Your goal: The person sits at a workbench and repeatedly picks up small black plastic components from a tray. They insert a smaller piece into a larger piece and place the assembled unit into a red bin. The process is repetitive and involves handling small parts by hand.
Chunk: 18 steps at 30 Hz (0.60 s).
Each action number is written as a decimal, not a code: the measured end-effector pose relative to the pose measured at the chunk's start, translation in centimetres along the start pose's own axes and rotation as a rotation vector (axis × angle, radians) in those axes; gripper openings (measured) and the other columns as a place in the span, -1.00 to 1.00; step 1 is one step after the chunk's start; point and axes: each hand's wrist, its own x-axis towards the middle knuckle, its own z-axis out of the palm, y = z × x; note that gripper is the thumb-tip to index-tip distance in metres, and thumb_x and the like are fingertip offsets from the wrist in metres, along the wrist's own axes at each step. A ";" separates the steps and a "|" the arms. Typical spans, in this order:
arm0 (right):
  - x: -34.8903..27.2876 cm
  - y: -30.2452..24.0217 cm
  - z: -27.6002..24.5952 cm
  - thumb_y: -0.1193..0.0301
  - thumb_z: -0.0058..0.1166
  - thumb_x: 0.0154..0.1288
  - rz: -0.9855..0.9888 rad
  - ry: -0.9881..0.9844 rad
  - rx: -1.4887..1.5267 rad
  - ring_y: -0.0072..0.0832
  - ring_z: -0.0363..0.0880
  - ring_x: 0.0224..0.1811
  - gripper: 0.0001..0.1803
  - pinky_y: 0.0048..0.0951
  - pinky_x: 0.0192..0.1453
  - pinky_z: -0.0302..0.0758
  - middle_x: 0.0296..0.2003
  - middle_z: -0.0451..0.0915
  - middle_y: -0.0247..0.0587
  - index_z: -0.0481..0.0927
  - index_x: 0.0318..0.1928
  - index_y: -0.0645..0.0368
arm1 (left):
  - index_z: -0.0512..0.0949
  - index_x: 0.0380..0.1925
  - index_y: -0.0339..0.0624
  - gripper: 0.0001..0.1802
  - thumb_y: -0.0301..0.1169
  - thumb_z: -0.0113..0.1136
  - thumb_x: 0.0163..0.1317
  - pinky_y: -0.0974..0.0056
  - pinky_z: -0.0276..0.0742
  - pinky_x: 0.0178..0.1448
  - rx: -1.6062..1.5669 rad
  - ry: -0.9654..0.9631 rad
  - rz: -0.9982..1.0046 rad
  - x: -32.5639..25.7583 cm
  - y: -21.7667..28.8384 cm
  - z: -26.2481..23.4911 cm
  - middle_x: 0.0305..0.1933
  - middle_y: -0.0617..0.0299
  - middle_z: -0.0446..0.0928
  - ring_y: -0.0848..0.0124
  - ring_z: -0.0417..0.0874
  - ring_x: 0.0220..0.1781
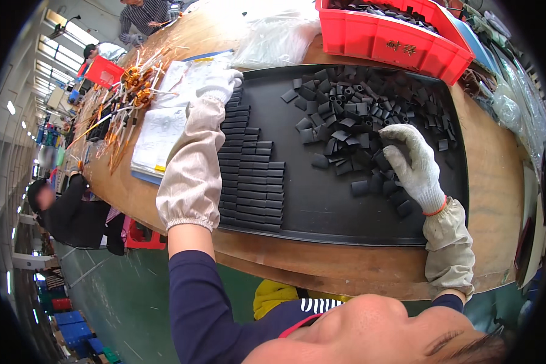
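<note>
Both of my hands wear white knit gloves, with beige sleeve covers over the forearms. My left hand (pixel 220 85) is at the far left corner of a black tray (pixel 340 221), by the far end of the lined-up black tubes (pixel 258 191). Its fingers look curled together, and whatever they hold is hidden. Over the near side of a loose heap of short black tube pieces (pixel 349 118), my right hand (pixel 415 170) has its thumb and forefinger apart in a curve. Nothing shows between them. The lined-up tubes lie side by side in columns along the tray's left side.
A red bin (pixel 394 42) of black pieces stands behind the tray. Clear plastic bags (pixel 276 39) lie at the back. Papers (pixel 158 136) on a clipboard are left of the tray, beside wired copper-coloured parts (pixel 136 91). Another person (pixel 76 209) sits at the left.
</note>
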 end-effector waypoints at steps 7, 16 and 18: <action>0.4 -0.4 0.0 0.62 0.23 0.24 -0.079 -0.030 -0.075 -0.33 0.69 -0.09 -0.68 -0.40 0.03 0.59 -0.09 0.65 -0.10 0.63 0.03 0.25 | 0.64 0.15 0.29 -0.60 -0.06 0.19 0.34 -0.02 0.27 0.51 0.113 -0.134 -0.009 0.3 -1.2 -0.3 0.33 0.19 0.52 0.05 0.37 0.46; 0.0 -0.3 0.2 0.62 0.25 0.23 -0.141 0.052 -0.082 -0.31 0.70 -0.09 -0.73 -0.41 -0.06 0.60 -0.05 0.66 -0.14 0.67 -0.04 0.19 | 0.34 0.40 -0.29 -0.21 0.17 -0.02 0.48 0.61 0.34 -0.42 -2.313 -0.598 -0.021 -12.8 14.0 -6.6 -0.21 0.32 0.52 0.66 0.41 -0.38; 0.2 -1.3 0.3 0.62 0.25 0.23 -0.185 0.026 -0.081 -0.32 0.69 -0.09 -0.74 -0.41 -0.07 0.61 -0.04 0.67 -0.16 0.69 -0.06 0.18 | 0.29 0.45 -0.33 -0.14 0.23 -0.15 0.50 0.59 0.28 -0.45 -2.317 -0.632 -0.007 -15.9 17.3 -7.6 -0.24 0.33 0.55 0.66 0.40 -0.42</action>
